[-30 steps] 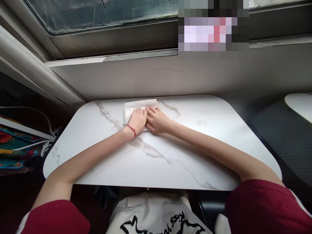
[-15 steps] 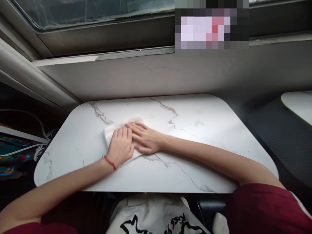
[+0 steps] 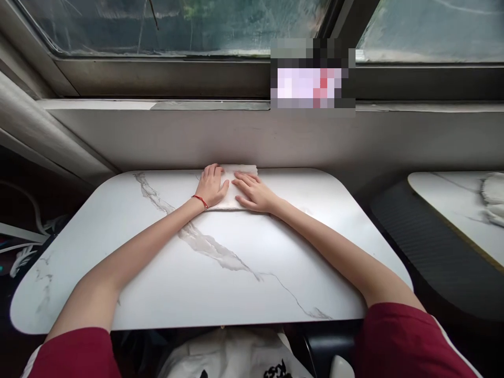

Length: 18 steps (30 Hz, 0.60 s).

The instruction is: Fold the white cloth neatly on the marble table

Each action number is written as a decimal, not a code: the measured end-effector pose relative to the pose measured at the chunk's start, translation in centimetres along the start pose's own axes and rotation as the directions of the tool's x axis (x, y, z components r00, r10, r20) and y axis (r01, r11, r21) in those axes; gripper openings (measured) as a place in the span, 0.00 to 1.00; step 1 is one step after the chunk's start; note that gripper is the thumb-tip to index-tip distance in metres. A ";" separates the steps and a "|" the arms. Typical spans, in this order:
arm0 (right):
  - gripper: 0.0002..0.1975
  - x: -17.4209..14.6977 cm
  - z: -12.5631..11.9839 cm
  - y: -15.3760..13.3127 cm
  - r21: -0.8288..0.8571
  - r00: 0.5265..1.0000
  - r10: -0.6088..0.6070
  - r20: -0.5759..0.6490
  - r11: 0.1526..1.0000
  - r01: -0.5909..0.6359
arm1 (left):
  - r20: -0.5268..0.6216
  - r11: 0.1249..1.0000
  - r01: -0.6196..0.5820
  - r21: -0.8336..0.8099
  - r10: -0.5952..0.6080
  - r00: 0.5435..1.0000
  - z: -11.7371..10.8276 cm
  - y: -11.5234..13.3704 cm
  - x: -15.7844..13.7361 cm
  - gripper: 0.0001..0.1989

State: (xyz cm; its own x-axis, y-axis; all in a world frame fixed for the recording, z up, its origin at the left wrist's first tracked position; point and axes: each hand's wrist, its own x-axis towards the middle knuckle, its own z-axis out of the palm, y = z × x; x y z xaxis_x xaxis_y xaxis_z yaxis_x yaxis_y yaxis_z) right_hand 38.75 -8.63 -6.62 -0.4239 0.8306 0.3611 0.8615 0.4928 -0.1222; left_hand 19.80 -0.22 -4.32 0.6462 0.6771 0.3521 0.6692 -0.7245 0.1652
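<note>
A folded white cloth (image 3: 232, 202) lies flat on the marble-patterned white table (image 3: 157, 283), close to its far edge by the wall. My left hand (image 3: 211, 185), with a red string bracelet at the wrist, rests palm down on the cloth's left part, fingers stretched toward the wall. On the cloth's right part my right hand (image 3: 255, 192) lies flat, its fingers spread and pointing left. The hands are a little apart, with a strip of cloth showing between them. Both palms hide parts of the cloth.
Beyond the table stand a wall (image 3: 177, 136) and a window (image 3: 177, 26). On the right are a dark ribbed surface (image 3: 429, 252) and a second white table (image 3: 444, 186) holding a white bundle (image 3: 493, 197). White cables (image 3: 23, 257) hang at the left.
Both hands and the cloth have moved away from me, to the table's far edge. The hands, touching before, are now apart. The view has tilted up, showing more window.
</note>
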 end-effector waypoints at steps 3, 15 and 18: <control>0.27 0.1 -0.3 -0.2 -0.020 1.000 0.012 0.008 1.000 -0.012 | 0.020 0.999 0.025 -0.030 -0.025 0.999 0.1 -0.3 0.1 0.19; 0.12 -2.6 -8.0 -16.7 -0.345 0.799 0.257 0.543 0.936 -0.067 | 0.138 0.922 -0.273 -0.273 0.318 0.938 -2.8 5.3 -9.5 0.22; 0.10 -4.2 -9.3 -18.7 -0.265 0.774 0.165 0.612 0.964 0.004 | 0.112 0.869 -0.390 -0.304 0.439 0.891 -3.1 7.0 -13.3 0.28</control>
State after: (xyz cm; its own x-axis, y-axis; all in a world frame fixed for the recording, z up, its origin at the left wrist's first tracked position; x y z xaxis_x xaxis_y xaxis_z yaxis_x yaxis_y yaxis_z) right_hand 27.05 -23.78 2.77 -0.3569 0.8825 -0.3063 0.9030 0.4099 0.1288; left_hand 14.80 -14.70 -5.01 0.9111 0.2995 0.2833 0.2176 -0.9330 0.2866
